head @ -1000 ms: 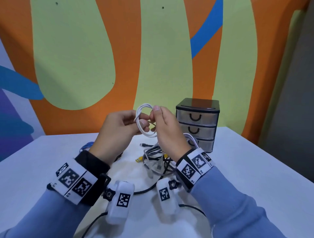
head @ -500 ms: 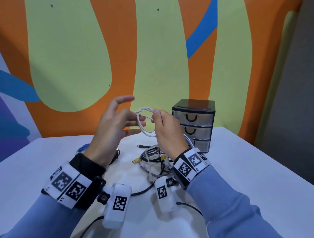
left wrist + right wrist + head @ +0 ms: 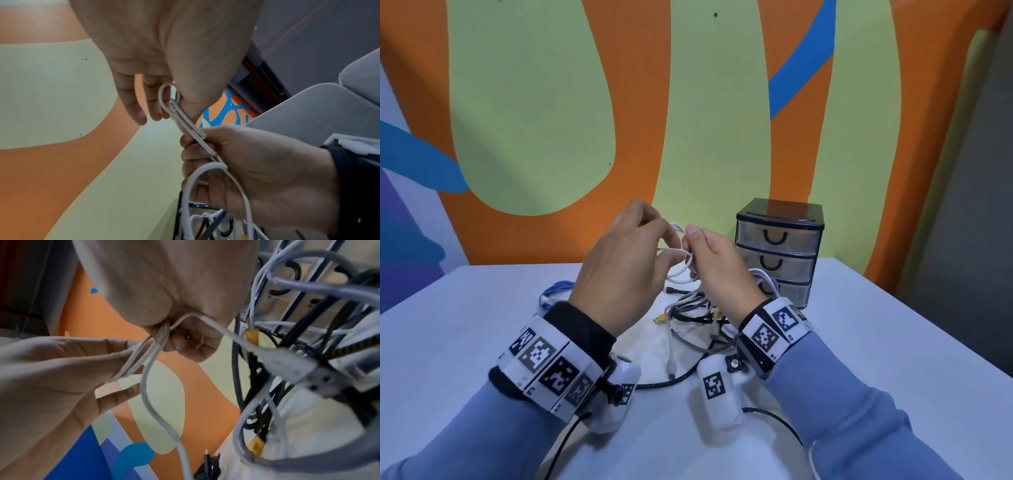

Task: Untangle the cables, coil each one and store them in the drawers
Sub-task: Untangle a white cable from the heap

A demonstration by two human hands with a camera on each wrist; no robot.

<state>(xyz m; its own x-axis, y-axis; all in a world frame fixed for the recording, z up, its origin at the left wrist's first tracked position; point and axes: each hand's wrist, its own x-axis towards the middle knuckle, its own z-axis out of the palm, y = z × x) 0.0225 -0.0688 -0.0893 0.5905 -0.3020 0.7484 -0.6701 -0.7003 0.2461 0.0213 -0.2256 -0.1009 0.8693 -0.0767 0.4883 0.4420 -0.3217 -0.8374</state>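
Note:
A thin white cable (image 3: 680, 271) is held in small loops above the table between both hands. My left hand (image 3: 654, 236) pinches the loops at their left side; in the left wrist view its thumb and fingers (image 3: 153, 112) close on a loop end (image 3: 169, 95). My right hand (image 3: 693, 245) grips the bundled strands (image 3: 158, 339) with curled fingers, seen also as a fist (image 3: 207, 154) on the strands. The cable's free length (image 3: 153, 402) hangs down to the tangled pile (image 3: 695, 317) of grey, black and white cables on the table.
A small drawer unit (image 3: 779, 246) with three shut drawers stands behind the pile, right of my hands. A coiled blue cable (image 3: 558, 290) lies at the left. A yellow plug (image 3: 660, 320) sticks out of the pile. The white table (image 3: 876, 342) ends against the painted wall.
Half a second ago my left hand was spread open beside the coil; now its fingers hold the white loops again. The right hand has kept its grip throughout.

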